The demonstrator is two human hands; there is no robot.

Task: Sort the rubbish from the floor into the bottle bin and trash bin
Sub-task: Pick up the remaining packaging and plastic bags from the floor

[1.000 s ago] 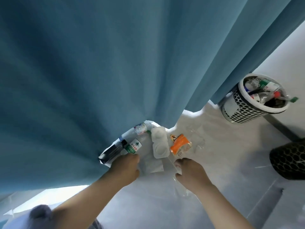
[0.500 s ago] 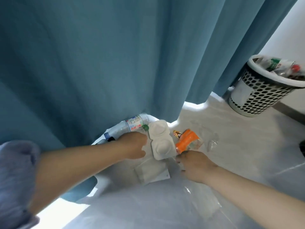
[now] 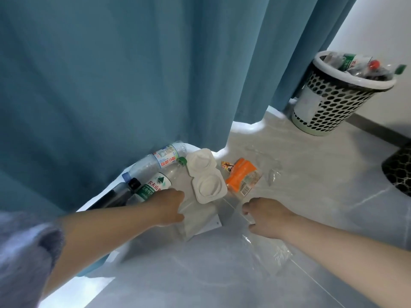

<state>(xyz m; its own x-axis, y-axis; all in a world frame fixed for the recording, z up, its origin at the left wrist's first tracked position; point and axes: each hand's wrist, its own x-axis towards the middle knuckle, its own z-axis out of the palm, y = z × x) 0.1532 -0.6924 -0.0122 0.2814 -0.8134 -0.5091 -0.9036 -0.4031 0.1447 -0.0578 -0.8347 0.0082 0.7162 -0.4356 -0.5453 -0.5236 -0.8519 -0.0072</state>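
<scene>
From the head camera, the rubbish lay in a loose heap on the floor [image 3: 311, 196] at its far edge, where the hem of the blue curtain [image 3: 133, 74] hung over it. That probably explains why the person leaned in with both arms. Three bottles lay on their sides partly under the hem: a red-labelled bottle [image 3: 165, 157], a green-labelled bottle [image 3: 155, 185] and a dark bottle [image 3: 121, 194]. Just beside them sat a white twin-cup tray [image 3: 206, 176], overlapping a flat white packet [image 3: 198, 221], with an orange wrapper [image 3: 242, 176] beyond it.

The left hand [image 3: 171, 205] rested between the green-labelled bottle and the white packet. Its fingers were bent and their tips hidden, so I cannot tell whether it gripped either one. The right hand [image 3: 264, 216] lay knuckles up on a clear plastic bag [image 3: 266, 247]. Its fingers were curled toward the film, but whether they pinched it I cannot tell.

The white perforated bin [image 3: 333, 107], already holding bottles, stood well apart in the far right corner of the floor. The black mesh bin [image 3: 398, 170] sat at the right edge. Judging by this, each hand was set to take its own kind of rubbish
</scene>
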